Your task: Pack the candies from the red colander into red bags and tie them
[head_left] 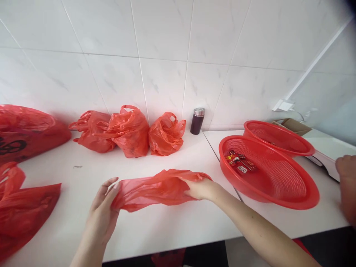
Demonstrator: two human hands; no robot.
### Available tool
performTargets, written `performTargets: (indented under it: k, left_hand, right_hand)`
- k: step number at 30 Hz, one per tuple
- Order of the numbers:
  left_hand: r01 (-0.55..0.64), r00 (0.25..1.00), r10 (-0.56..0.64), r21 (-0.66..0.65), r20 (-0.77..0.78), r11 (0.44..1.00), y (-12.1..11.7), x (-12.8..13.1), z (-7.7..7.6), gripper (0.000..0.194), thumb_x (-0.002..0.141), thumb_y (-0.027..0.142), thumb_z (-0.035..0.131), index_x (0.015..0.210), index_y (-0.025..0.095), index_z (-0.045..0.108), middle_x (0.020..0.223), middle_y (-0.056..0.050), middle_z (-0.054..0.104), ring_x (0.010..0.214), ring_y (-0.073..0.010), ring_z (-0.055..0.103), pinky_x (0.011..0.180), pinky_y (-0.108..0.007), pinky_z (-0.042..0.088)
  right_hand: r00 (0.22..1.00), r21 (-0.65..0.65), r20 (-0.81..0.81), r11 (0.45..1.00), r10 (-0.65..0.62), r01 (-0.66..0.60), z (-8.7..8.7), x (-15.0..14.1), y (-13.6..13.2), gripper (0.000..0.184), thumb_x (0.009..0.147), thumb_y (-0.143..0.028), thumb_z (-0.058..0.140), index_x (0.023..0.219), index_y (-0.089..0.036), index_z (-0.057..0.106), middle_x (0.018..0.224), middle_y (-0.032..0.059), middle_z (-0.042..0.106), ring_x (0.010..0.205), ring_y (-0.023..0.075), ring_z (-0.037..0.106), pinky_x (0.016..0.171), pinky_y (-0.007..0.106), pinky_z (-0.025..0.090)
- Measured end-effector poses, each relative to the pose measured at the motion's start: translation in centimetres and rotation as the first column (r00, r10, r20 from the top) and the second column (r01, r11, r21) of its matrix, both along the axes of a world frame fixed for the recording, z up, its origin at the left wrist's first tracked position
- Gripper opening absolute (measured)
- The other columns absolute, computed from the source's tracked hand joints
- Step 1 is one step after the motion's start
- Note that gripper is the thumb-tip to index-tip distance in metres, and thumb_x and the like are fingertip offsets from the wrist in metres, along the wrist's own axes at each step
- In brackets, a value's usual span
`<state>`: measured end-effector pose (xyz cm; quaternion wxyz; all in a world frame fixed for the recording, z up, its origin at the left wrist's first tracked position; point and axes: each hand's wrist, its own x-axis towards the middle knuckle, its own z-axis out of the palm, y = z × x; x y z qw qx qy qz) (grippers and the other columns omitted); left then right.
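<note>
A thin red plastic bag (155, 191) is stretched sideways above the white table between my two hands. My left hand (104, 204) grips its left end between thumb and fingers. My right hand (198, 188) reaches into the mouth at the right end, with the film draped over it and most of its fingers hidden. The bag looks flat, with no contents visible. Just right of my right hand stands a red perforated plastic basket (286, 181) with several small red printed packets (241, 162) in it.
Three filled red bags (130, 133) stand along the tiled wall, beside a dark flask (197, 121). More red bags (25, 211) lie at left. Behind the near basket is a second red basket (278, 137). Another person's hand (347, 181) shows at the right edge.
</note>
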<state>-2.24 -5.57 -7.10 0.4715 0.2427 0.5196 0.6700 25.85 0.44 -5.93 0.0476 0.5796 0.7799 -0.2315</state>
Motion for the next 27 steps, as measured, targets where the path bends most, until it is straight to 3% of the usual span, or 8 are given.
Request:
performTargets:
  k: [2,6,9,15,18,21,24,27]
  left_hand:
    - [-0.126,0.908,0.179,0.161,-0.38,0.979,-0.4,2.1,-0.1,0.04,0.076,0.032,0.073,0.112,0.027,0.059,0.116,-0.004,0.059,0.108,-0.0201,0.059,0.085,-0.029,0.053]
    - [0.077,0.283,0.469,0.507,-0.837,0.858,-2.2,7.4,-0.6,0.02,0.078,0.017,0.069,0.096,0.026,0.07,0.156,-0.001,0.024,0.142,-0.036,0.025,0.115,-0.055,0.02]
    - [0.251,0.006,0.339,0.33,-0.941,0.91,-1.9,10.1,-2.6,0.018,0.08,0.015,0.065,0.087,0.028,0.076,0.161,0.003,0.014,0.143,-0.046,0.011,0.111,-0.068,0.009]
    - [0.108,-0.335,-0.075,-0.117,-0.939,0.987,3.8,6.7,-4.9,0.04,0.083,0.0,0.041,0.085,0.018,0.077,0.155,-0.014,0.032,0.142,-0.0461,0.017,0.104,-0.071,0.021]
    - [0.141,-0.343,-0.2,-0.261,-0.918,0.955,5.4,3.3,-3.5,0.044,0.079,-0.002,0.036,0.086,0.015,0.076,0.157,-0.013,0.027,0.139,-0.0432,0.029,0.098,-0.058,0.041]
    - [0.373,-0.245,-0.416,-0.482,-0.876,0.793,5.0,1.8,-2.1,0.066,0.073,-0.004,0.033,0.115,0.031,0.07,0.155,-0.001,0.033,0.13,-0.0286,0.048,0.096,-0.041,0.049]
    - [0.582,-0.117,-0.608,-0.551,-0.785,0.599,3.7,1.7,-1.7,0.068,0.078,0.001,0.035,0.125,0.043,0.06,0.152,0.008,0.038,0.129,-0.0206,0.05,0.098,-0.03,0.048]
    - [0.691,0.013,-0.684,-0.488,-0.73,0.533,3.1,2.2,-2.4,0.056,0.084,0.014,0.043,0.132,0.041,0.056,0.148,0.006,0.045,0.133,-0.0217,0.045,0.1,-0.027,0.046]
  right_hand:
    - [0.993,-0.046,0.095,0.997,0.068,-0.063,0.4,-0.3,-0.6,0.042,0.089,-0.032,0.049,0.13,-0.032,0.054,0.103,0.0041,0.071,0.079,0.0208,0.068,0.066,0.03,0.049]
    - [0.966,-0.057,0.221,0.991,0.13,-0.12,1.0,-2.0,-1.4,0.038,0.087,-0.017,0.045,0.122,-0.019,0.061,0.101,0.0112,0.071,0.088,0.0276,0.069,0.069,0.034,0.05]
    - [0.954,-0.064,0.245,0.984,0.175,-0.164,1.3,-3.1,-2.0,0.034,0.082,-0.01,0.049,0.111,-0.014,0.066,0.098,0.0142,0.071,0.091,0.0301,0.068,0.072,0.036,0.051]
    - [0.89,-0.225,0.292,0.93,0.35,-0.292,1.8,-0.5,-3.1,0.058,0.07,-0.009,0.06,0.128,-0.016,0.058,0.105,0.0163,0.069,0.095,0.034,0.067,0.068,0.038,0.053]
    - [0.919,-0.246,0.215,0.929,0.33,-0.276,2.5,2.4,-2.5,0.082,0.068,-0.011,0.06,0.145,-0.031,0.039,0.12,0.0115,0.065,0.1,0.0329,0.066,0.066,0.036,0.052]
    - [0.961,-0.261,0.066,0.934,0.269,-0.243,3.1,5.0,-0.9,0.089,0.072,-0.023,0.062,0.15,-0.039,0.022,0.127,0.0051,0.062,0.096,0.0281,0.068,0.065,0.032,0.051]
    - [0.99,-0.313,0.017,0.941,0.139,-0.127,3.6,6.3,0.0,0.071,0.078,-0.046,0.061,0.144,-0.03,0.041,0.118,0.0075,0.067,0.088,0.0263,0.069,0.063,0.03,0.05]
    - [0.996,-0.261,0.001,0.961,0.09,-0.087,4.7,6.2,-1.4,0.066,0.081,-0.051,0.058,0.14,-0.024,0.048,0.124,0.0107,0.064,0.1,0.0299,0.066,0.075,0.035,0.051]
